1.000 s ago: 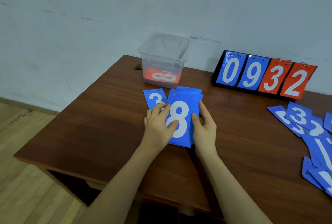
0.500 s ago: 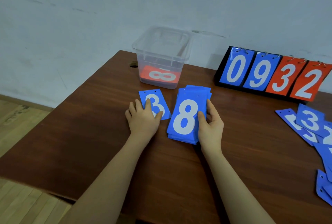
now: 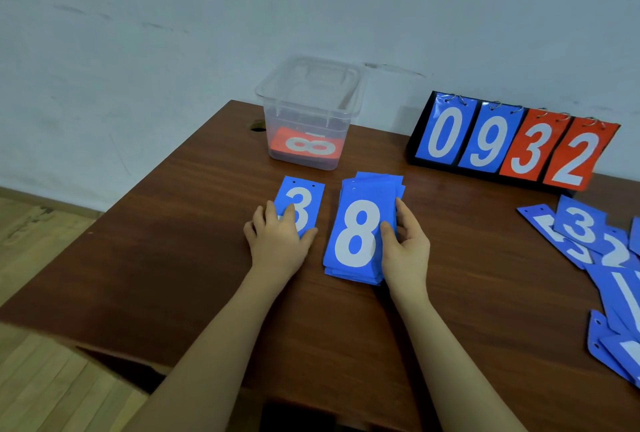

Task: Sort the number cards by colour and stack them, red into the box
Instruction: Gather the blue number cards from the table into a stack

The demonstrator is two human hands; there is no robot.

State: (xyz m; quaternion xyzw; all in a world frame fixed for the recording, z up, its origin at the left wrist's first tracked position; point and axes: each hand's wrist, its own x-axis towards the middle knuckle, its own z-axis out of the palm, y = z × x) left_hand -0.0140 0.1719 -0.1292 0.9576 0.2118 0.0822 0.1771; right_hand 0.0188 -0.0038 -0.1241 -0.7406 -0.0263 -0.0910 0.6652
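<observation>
Box (image 3: 309, 109) holds red card (image 3: 304, 147), perhaps several stacked beneath.

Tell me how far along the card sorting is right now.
Partly done. Red cards, an 8 on top, already lie in the clear box. A blue stack topped by an 8 is in hand: the right hand grips its edge, while the left hand rests on a single blue 3 card. Left: that 3 and the loose blue cards at the right.
</observation>
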